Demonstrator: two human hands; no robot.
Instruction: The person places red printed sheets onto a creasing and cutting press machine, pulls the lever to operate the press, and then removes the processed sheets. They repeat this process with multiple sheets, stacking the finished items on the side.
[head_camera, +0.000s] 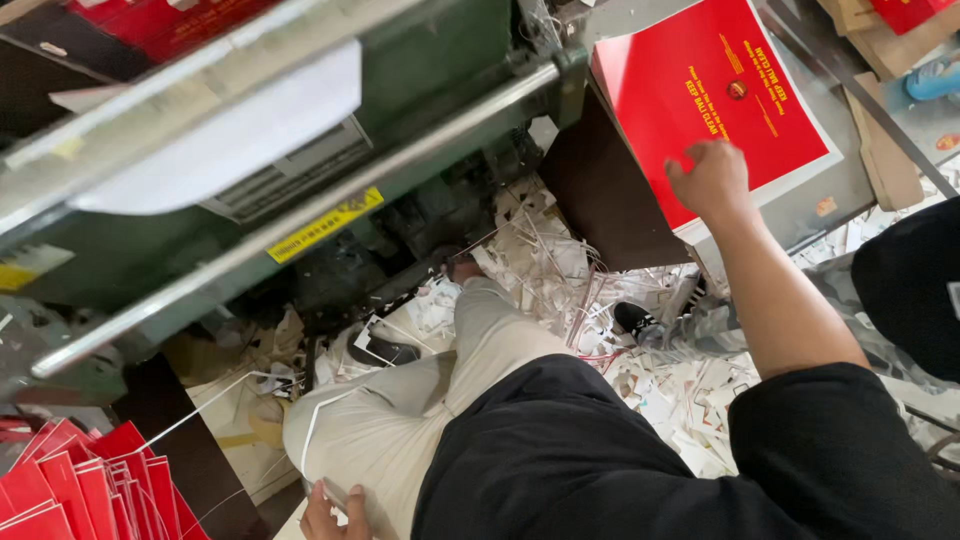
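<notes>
Right hand (712, 180) rests fingers-down on the red printed sheet (715, 90) lying flat right of the green machine (300, 150), grip undeterminable; sheet judged light, flexible, best lifted by an edge; left hand (330, 515), below the machine, lies loosely curled against the thigh, grasping nothing evident.

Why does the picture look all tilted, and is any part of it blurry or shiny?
In the head view, the camera leans, so the green machine runs slantwise; its metal bar catches pale glare; the red sheet under the right hand is bright and sharp; the left hand at the bottom edge is cut off and slightly soft.
</notes>
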